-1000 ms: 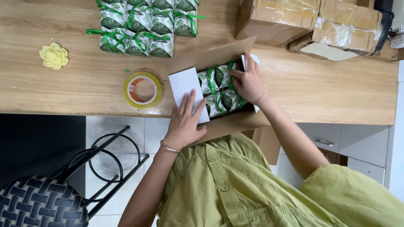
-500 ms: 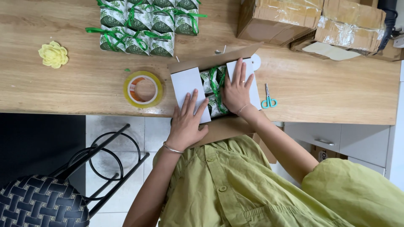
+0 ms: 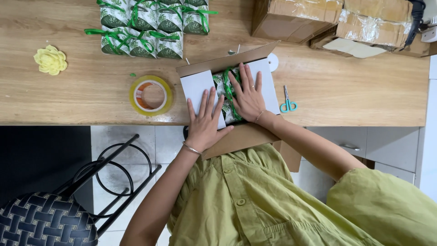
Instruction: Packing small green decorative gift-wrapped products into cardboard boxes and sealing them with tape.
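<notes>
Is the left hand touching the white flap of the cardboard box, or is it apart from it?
Touching. In the head view, the left hand lies flat with its fingers spread on the white flap of the cardboard box, with no gap visible.

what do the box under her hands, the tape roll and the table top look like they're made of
Box: looks like corrugated cardboard, matt brown outside, its flaps white inside. Tape roll: glossy, yellowish see-through film, probably plastic packing tape, wound on a core of unclear material. Table top: light wood grain with a smooth finish; solid wood or laminate, I cannot tell.
</notes>
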